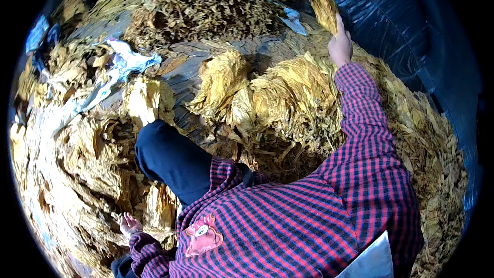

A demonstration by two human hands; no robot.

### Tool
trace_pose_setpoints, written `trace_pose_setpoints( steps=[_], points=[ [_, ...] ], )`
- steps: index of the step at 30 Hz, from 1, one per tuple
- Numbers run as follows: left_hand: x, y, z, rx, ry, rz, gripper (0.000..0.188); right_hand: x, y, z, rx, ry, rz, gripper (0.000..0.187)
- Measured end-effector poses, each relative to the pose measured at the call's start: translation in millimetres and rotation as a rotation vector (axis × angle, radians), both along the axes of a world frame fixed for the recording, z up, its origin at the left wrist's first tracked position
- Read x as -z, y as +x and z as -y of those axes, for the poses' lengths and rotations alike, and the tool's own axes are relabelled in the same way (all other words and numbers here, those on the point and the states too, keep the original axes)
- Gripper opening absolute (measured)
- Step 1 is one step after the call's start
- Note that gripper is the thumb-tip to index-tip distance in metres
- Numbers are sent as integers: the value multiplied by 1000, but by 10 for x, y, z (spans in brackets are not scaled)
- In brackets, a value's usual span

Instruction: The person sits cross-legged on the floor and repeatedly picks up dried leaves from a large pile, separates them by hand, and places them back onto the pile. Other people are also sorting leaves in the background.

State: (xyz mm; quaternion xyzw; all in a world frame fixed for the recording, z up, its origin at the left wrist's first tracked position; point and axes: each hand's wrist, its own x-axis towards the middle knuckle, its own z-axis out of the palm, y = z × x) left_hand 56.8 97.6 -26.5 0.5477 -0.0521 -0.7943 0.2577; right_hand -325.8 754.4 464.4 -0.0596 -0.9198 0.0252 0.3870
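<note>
My right hand (pixel 340 46) is stretched out to the far right, closed round the lower end of a bundle of dried tobacco leaves (pixel 315 1). The golden-brown bundle points up and away to the left, slightly blurred. Low on the left, my left hand (pixel 131 224) is half turned up with its fingers loosely bent apart, and I see nothing held in it. It lies beside a large pile of pale yellow dried leaves (pixel 85 175). In front of my body are several bunched heaps of yellow leaves (pixel 293 90).
A darker brown heap of shrivelled leaves (pixel 206 13) stands at the far side. Blue-white plastic scraps (pixel 126 61) lie at the left. Dark plastic sheeting (pixel 383 15) rises at the far right. More leaves (pixel 432 159) line the right side. My bent knee (pixel 167 149) stands between the piles.
</note>
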Motion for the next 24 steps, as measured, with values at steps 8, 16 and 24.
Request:
trace_pose_setpoints(
  steps=[8, 16, 24],
  points=[
    [-233, -304, 31, 311, -105, 57, 30, 1112, 849, -489, 603, -529, 710, 53],
    [-197, -405, 2, 416, -90, 98, 27, 1230, 864, -499, 543, 67, 948, 54],
    [-242, -445, 14, 438, -194, 83, 28, 1017, 595, -780, 367, -467, 694, 40]
  ],
)
